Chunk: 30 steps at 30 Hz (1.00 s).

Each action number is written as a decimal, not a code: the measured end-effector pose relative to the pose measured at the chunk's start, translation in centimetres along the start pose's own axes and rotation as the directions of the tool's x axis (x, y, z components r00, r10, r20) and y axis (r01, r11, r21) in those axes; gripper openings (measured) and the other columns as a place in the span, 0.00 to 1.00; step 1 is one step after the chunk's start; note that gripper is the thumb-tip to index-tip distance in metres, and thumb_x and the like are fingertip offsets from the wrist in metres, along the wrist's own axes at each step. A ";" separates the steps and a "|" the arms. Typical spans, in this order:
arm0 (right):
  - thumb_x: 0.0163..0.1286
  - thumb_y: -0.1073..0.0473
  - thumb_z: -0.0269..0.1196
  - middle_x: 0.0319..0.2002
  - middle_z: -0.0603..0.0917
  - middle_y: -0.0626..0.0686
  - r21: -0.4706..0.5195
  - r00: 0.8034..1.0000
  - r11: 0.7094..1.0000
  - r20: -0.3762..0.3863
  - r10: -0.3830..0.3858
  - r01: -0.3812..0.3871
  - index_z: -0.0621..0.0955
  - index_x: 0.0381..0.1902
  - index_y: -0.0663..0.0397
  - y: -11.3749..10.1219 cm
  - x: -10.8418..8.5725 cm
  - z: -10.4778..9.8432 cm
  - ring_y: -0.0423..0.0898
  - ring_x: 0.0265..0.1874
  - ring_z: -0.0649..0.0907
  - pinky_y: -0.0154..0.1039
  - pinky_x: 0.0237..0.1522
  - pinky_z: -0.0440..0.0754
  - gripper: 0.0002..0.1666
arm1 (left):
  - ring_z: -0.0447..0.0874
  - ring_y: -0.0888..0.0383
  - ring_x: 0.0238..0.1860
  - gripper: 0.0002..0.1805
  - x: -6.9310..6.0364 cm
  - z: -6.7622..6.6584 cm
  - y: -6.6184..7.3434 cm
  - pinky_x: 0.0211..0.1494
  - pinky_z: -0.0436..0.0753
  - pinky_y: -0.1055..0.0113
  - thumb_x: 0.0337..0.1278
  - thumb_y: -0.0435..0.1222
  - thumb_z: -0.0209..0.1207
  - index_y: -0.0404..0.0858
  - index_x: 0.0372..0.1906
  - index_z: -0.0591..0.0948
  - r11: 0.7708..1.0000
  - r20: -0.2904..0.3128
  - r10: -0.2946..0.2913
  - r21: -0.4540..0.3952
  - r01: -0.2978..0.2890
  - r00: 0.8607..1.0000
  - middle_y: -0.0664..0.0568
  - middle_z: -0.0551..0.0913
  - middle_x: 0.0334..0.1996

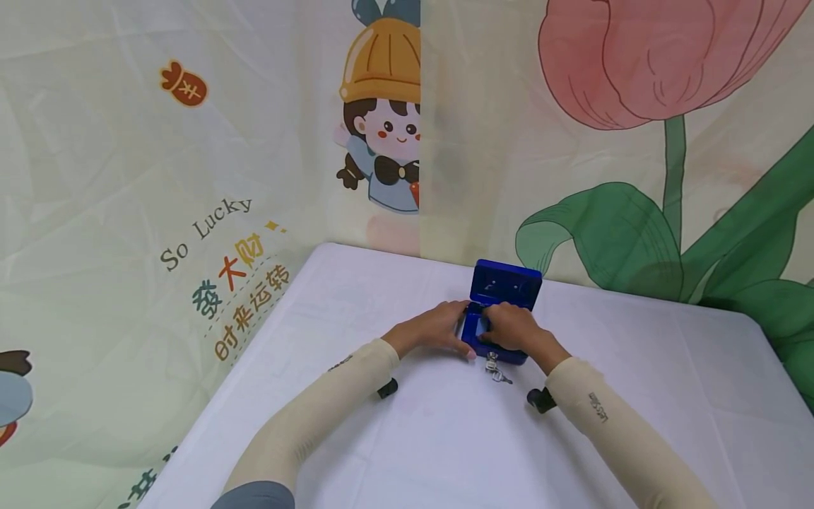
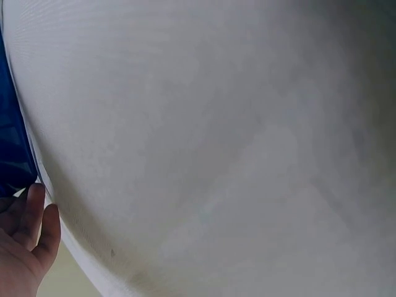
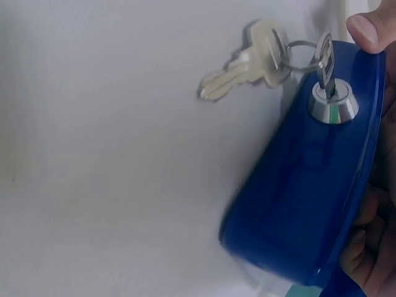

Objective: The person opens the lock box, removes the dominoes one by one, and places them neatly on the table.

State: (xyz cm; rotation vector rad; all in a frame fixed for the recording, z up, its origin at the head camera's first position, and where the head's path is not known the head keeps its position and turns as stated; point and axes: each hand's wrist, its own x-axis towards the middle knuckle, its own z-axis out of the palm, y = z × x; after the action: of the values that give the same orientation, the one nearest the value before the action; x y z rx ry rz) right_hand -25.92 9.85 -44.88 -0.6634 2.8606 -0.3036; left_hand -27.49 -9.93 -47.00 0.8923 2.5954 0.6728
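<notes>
Blue box partly hidden by hands, cut off at left wrist view's edge

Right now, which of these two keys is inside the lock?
The edge-on key, in the lock of the blue box; the other key is outside, blade exposed.

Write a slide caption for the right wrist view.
Key in the lock of a blue box, second key on the same ring, thumb at the rim.
</notes>
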 end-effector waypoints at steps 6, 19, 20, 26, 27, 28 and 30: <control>0.65 0.51 0.72 0.35 0.87 0.53 0.020 1.000 1.000 0.011 -0.017 0.017 0.85 0.46 0.59 -0.7 0.2 0.0 0.48 0.33 0.84 0.50 0.44 0.86 0.19 | 0.66 0.50 0.73 0.63 0.0 0.0 0.0 0.76 0.66 0.57 0.42 0.61 0.74 0.37 0.79 0.55 1.000 0.000 -0.009 0.026 0.009 1.000 0.44 0.69 0.72; 0.64 0.50 0.72 0.39 0.88 0.55 -0.016 1.000 1.000 -0.003 -0.020 0.020 0.83 0.51 0.58 -1.6 0.8 0.4 0.49 0.37 0.84 0.50 0.48 0.86 0.23 | 0.66 0.50 0.73 0.62 0.0 -0.1 0.2 0.76 0.67 0.56 0.43 0.60 0.74 0.40 0.79 0.55 1.000 -0.001 0.007 0.018 -0.007 1.000 0.46 0.69 0.73; 0.65 0.50 0.72 0.39 0.88 0.55 -0.016 1.000 1.000 -0.003 -0.019 0.019 0.83 0.51 0.58 -1.6 0.8 0.4 0.49 0.37 0.84 0.50 0.48 0.86 0.23 | 0.66 0.51 0.73 0.62 0.0 -0.1 0.1 0.76 0.67 0.56 0.43 0.60 0.74 0.40 0.79 0.55 1.000 -0.001 0.009 0.016 -0.009 1.000 0.47 0.69 0.73; 0.64 0.50 0.72 0.41 0.88 0.55 0.006 1.000 1.000 0.002 -0.016 0.016 0.83 0.52 0.58 -1.7 0.8 0.5 0.50 0.39 0.85 0.50 0.50 0.86 0.24 | 0.68 0.51 0.71 0.61 0.0 0.0 0.0 0.75 0.68 0.57 0.43 0.59 0.74 0.40 0.78 0.57 1.000 -0.004 0.020 0.014 -0.020 1.000 0.46 0.71 0.71; 0.64 0.50 0.73 0.42 0.88 0.55 0.012 1.000 1.000 0.004 -0.012 0.012 0.83 0.53 0.58 -1.8 0.8 0.5 0.50 0.40 0.85 0.51 0.50 0.86 0.25 | 0.69 0.51 0.71 0.61 0.0 0.0 0.0 0.75 0.68 0.57 0.43 0.60 0.74 0.40 0.78 0.57 1.000 -0.006 0.020 0.016 -0.020 1.000 0.46 0.71 0.70; 0.63 0.50 0.73 0.43 0.88 0.55 0.016 1.000 1.000 0.006 -0.008 0.008 0.83 0.53 0.58 -1.8 0.8 0.5 0.50 0.41 0.85 0.51 0.51 0.86 0.25 | 0.68 0.51 0.71 0.61 0.0 0.1 -0.1 0.75 0.69 0.57 0.43 0.60 0.74 0.40 0.78 0.57 1.000 -0.005 0.021 0.018 -0.020 1.000 0.46 0.71 0.70; 0.63 0.49 0.73 0.43 0.88 0.56 0.022 1.000 1.000 0.008 -0.001 0.001 0.83 0.54 0.58 -1.8 0.8 0.5 0.51 0.41 0.85 0.51 0.52 0.85 0.26 | 0.69 0.51 0.70 0.61 0.1 0.1 -0.1 0.74 0.69 0.57 0.43 0.60 0.74 0.41 0.78 0.57 1.000 -0.007 0.021 0.020 -0.021 1.000 0.46 0.71 0.70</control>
State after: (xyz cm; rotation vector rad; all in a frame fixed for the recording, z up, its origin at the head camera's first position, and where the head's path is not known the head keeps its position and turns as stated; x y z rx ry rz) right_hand -25.73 7.86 -45.04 -0.6602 2.8450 -0.3306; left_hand -27.54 -9.95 -47.19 0.9262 2.6066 0.6580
